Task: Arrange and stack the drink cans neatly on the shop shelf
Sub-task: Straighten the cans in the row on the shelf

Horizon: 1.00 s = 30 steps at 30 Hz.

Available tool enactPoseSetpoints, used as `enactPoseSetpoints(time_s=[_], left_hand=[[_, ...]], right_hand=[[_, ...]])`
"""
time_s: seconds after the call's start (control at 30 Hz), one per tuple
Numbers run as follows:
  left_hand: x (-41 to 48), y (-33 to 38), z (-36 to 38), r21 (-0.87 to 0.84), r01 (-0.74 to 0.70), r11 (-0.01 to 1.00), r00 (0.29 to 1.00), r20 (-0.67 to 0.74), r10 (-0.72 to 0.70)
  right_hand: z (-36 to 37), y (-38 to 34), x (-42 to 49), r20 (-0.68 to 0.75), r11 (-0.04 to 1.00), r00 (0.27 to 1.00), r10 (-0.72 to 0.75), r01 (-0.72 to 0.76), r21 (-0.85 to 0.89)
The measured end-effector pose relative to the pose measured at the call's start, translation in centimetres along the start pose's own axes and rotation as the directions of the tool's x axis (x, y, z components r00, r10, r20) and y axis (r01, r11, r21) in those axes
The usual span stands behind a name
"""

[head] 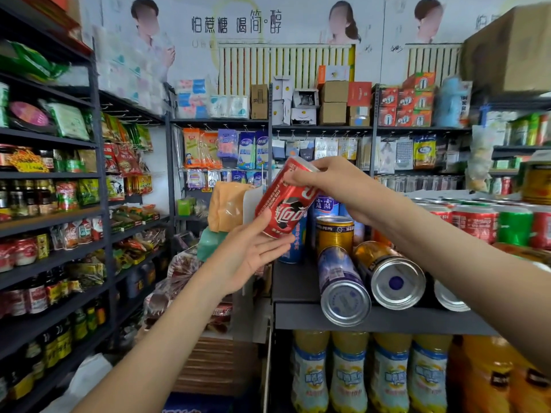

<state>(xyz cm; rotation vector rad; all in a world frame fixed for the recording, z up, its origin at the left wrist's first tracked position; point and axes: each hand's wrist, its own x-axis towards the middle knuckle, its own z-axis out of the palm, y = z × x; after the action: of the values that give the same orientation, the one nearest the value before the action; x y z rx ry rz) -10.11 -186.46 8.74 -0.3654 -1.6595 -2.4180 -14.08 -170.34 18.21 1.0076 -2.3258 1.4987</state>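
"怕蔗糖 喝简·醇" is printed in dark characters across the wall poster [235, 25]. The Coca-Cola brand is written in white Chinese script on the red can [283, 204]. Other lettering is too blurred to be read.

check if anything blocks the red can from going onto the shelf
Partly. The right hand grips the red can over the open left hand. On the shelf a blue can and a gold can lie on their sides at the front, an upright gold can behind them; its left end looks bare.
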Motion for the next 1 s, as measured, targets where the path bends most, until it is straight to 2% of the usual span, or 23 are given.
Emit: enactPoseSetpoints(time_s=[0.1, 0.17, 0.23, 0.33, 0.43, 0.53, 0.6, 0.67, 0.87, 1.0], left_hand=[[0.2, 1.1, 0.5, -0.222, -0.149, 0.964, 0.987, -0.086, 0.133], [0.6, 2.0, 0.5, -0.241, -0.246, 0.939, 0.965, -0.151, 0.215], [0.9, 3.1, 0.3, -0.142, -0.291, 0.946, 0.95, -0.164, 0.267], [1.2, 4.7, -0.8, 0.144, -0.283, 0.948, 0.948, -0.108, 0.299], [1.3, 5.9, -1.3, 0.484, -0.249, 0.839, 0.956, -0.017, 0.294], [1.8, 6.0, -0.6, 0.676, -0.207, 0.707, 0.968, 0.036, 0.248], [2.3, 5.3, -0.2, 0.75, -0.176, 0.637, 0.979, 0.067, 0.193], [2.8, 4.2, 0.1, 0.796, -0.146, 0.587, 0.986, 0.069, 0.151], [4.7, 2.3, 0.9, 0.864, -0.118, 0.489, 0.989, 0.055, 0.141], [5.0, 1.7, 1.7, 0.864, -0.088, 0.496, 0.991, 0.027, 0.13]], right_hand=[[-0.7, 0.4, -0.1, 0.064, 1.0, 0.998, 0.011, -0.012, 0.021], [-1.0, 0.7, -0.2, 0.148, 0.999, 0.988, 0.046, -0.044, -0.018], [-1.0, 1.0, -0.5, 0.222, 0.994, 0.972, 0.075, -0.054, -0.1], [-1.7, 1.2, -0.7, 0.263, 0.972, 0.96, 0.093, -0.031, -0.232], [-3.1, 1.2, -1.0, 0.303, 0.93, 0.948, 0.102, 0.018, -0.368], [-4.2, 1.1, -1.6, 0.377, 0.83, 0.923, 0.079, 0.149, -0.537], [-4.5, 1.1, -2.0, 0.408, 0.693, 0.911, 0.066, 0.253, -0.675], [-4.7, 1.1, -2.3, 0.414, 0.621, 0.907, 0.071, 0.285, -0.73], [-5.2, 1.7, -3.6, 0.466, 0.695, 0.88, 0.092, 0.278, -0.663], [-5.3, 2.1, -4.0, 0.473, 0.736, 0.876, 0.089, 0.262, -0.624]])
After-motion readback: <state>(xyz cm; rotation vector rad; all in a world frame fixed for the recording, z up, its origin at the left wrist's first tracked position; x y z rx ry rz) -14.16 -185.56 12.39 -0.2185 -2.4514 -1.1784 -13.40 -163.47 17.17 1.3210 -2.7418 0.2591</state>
